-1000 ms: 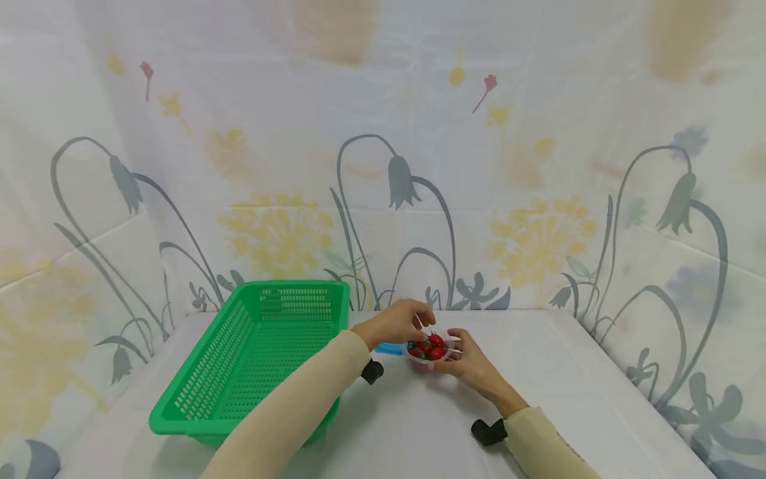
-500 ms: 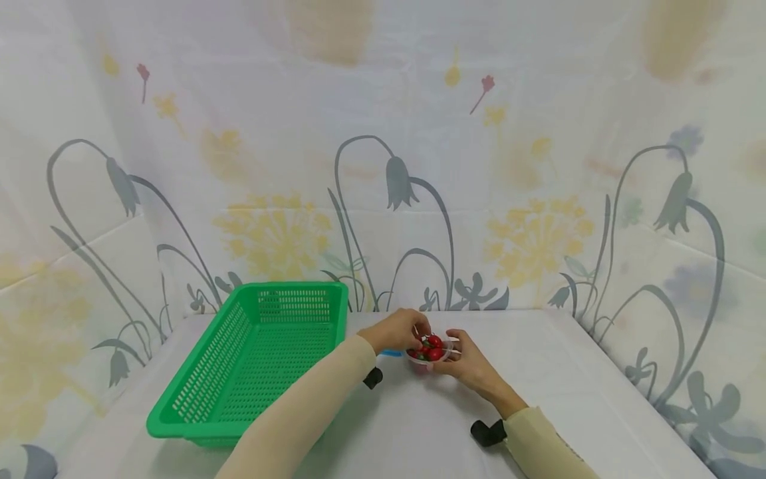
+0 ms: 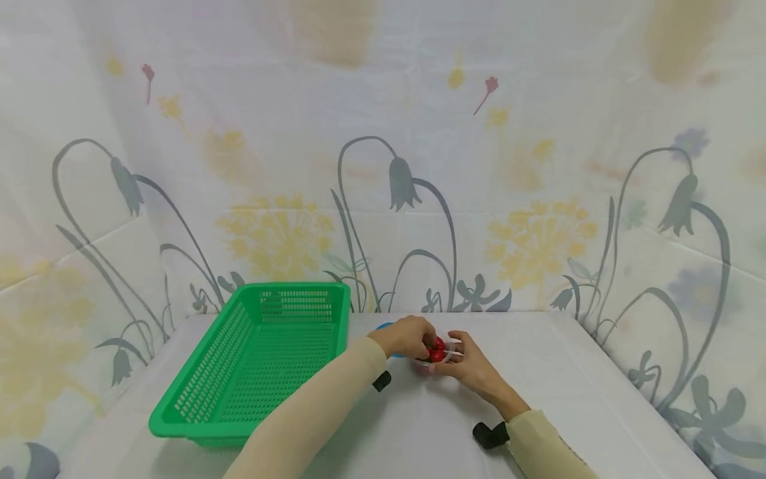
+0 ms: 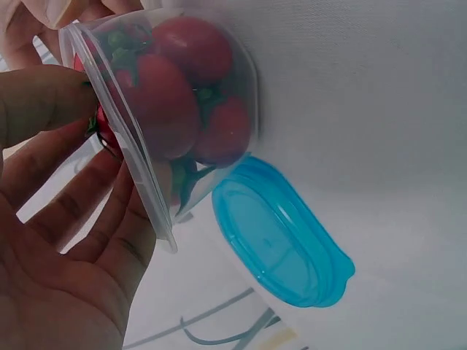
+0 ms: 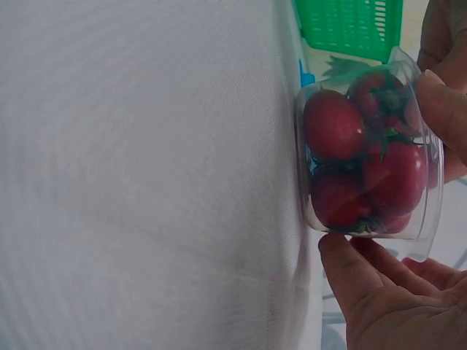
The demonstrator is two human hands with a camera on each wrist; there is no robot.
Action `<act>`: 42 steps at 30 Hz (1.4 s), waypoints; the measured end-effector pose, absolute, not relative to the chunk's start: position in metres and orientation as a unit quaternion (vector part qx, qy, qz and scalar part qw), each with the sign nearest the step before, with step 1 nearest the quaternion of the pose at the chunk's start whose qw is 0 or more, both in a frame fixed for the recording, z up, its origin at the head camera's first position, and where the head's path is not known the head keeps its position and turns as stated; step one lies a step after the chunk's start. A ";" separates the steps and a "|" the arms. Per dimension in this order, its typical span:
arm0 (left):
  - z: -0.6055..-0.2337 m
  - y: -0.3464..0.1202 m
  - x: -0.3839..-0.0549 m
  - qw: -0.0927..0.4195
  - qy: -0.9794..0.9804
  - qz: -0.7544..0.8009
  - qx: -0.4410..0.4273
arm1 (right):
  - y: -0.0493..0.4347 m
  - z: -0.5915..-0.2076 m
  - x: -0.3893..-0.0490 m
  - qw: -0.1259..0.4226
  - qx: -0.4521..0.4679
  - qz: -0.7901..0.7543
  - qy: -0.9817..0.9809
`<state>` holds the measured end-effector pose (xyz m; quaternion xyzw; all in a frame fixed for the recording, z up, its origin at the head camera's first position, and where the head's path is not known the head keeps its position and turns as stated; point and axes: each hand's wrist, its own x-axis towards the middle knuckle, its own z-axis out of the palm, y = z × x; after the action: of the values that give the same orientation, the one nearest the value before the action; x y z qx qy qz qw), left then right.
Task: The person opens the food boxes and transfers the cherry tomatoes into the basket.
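Note:
A small clear plastic container (image 4: 164, 219) full of red cherry tomatoes (image 3: 439, 356) with green stems stands on the white cloth. My right hand (image 3: 469, 369) holds its side between thumb and fingers. Over the rim reaches my left hand (image 3: 409, 337), its thumb and fingers inside the opening. In the left wrist view they pinch a cherry tomato (image 4: 107, 133), mostly hidden by the thumb. More tomatoes show through the wall in the right wrist view. A blue lid (image 4: 273, 237) lies behind the container, partly covered by the left hand in the head view.
A large green perforated basket (image 3: 275, 359) stands to the left, close to the left forearm. Behind the table hangs a flower-patterned curtain (image 3: 383, 253). White cloth (image 3: 568, 372) covers the table to the right of the hands.
My left hand has gone lower and slightly right into the container, its fingers closing among the tomatoes. More of the blue lid shows behind it. The right hand stays on the container.

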<state>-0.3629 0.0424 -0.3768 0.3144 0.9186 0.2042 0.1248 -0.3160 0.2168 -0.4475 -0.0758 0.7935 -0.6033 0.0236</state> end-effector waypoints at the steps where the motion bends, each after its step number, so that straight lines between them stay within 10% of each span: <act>1: -0.377 0.043 -0.363 0.124 0.920 0.199 0.314 | 0.217 -0.448 -0.317 0.023 -0.075 -0.603 0.794; 42: -0.376 0.045 -0.359 0.058 0.931 0.197 0.302 | 0.218 -0.448 -0.316 0.034 -0.076 -0.602 0.794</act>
<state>-0.3594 0.0453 -0.3756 0.3025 0.9308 0.1970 0.0579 -0.3157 0.2183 -0.4481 -0.0760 0.7940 -0.6022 0.0339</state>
